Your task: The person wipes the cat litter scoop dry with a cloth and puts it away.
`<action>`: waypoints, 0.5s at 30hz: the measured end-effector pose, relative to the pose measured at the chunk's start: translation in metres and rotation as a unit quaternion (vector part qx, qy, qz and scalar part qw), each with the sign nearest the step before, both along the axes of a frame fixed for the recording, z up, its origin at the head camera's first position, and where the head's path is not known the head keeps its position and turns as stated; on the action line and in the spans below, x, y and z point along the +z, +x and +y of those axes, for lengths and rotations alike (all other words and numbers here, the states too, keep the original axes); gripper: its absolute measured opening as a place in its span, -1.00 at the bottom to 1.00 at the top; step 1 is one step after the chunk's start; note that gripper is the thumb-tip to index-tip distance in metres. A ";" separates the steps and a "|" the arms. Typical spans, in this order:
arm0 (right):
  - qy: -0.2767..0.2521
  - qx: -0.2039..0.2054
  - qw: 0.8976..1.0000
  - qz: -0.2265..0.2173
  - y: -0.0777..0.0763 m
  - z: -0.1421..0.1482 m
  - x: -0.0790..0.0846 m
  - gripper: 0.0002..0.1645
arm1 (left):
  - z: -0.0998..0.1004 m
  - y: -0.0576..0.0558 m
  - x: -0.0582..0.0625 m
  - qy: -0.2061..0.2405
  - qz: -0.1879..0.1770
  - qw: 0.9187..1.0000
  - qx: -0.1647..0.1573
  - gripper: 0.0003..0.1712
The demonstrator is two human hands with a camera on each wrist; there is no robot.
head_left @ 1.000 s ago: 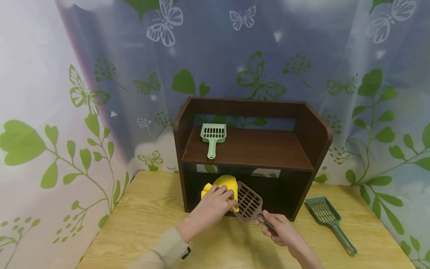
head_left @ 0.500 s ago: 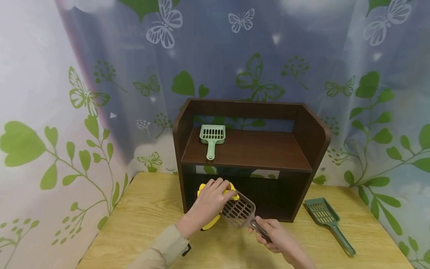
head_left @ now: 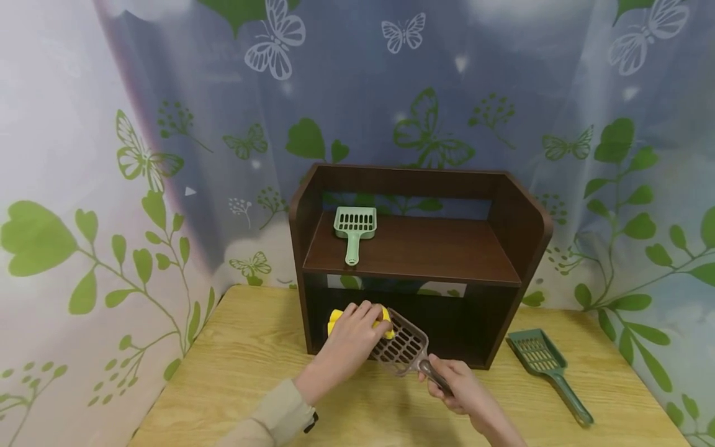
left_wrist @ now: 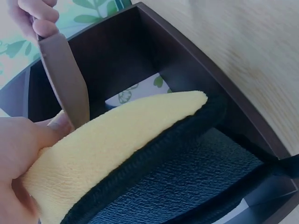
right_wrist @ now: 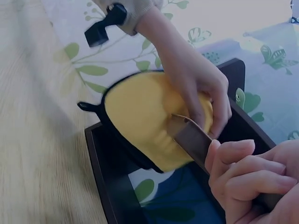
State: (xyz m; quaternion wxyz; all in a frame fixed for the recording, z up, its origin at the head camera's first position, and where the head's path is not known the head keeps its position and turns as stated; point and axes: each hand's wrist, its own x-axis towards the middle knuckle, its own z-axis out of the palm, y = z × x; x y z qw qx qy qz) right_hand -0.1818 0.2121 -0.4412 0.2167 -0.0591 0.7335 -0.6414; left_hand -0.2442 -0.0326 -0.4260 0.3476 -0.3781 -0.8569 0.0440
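Note:
My left hand [head_left: 353, 335] grips a yellow cloth [right_wrist: 135, 112] with black edging and a small black loop. In the left wrist view the cloth [left_wrist: 121, 130] is folded, its dark side showing below the yellow. Part of it lies against the slotted head of a brown litter scoop [head_left: 403, 349], pinched at the scoop's edge by that hand. The scoop's handle is in my right hand [head_left: 455, 385], fingers curled round it. Both hands hold the scoop tilted above the table, in front of the shelf's lower compartment. My left fingers partly hide the cloth in the head view.
A dark brown two-tier shelf [head_left: 413, 248] stands at the back of the wooden table [head_left: 251, 335]. On its upper board lies a light green litter scoop [head_left: 353, 236]. To the right, a dark green litter scoop [head_left: 566, 391] rests on the table. Patterned curtain hangs behind.
The cloth, earlier spread higher over the scoop's head, is now bunched mostly under my left hand. The brown scoop has shifted slightly left and down, still in my right hand.

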 end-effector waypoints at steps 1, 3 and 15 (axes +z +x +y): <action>-0.001 -0.002 1.000 0.004 -0.001 0.002 -0.001 -0.37 | -0.001 0.001 -0.001 0.000 -0.002 1.000 -0.002 -0.84; -0.001 -0.009 1.000 0.011 -0.002 0.004 -0.002 -0.37 | -0.004 0.003 -0.003 -0.003 -0.004 1.000 -0.005 -0.84; -0.008 0.025 1.000 -0.009 0.002 -0.004 -0.002 -0.38 | -0.004 -0.002 -0.001 0.021 -0.003 1.000 0.001 -0.80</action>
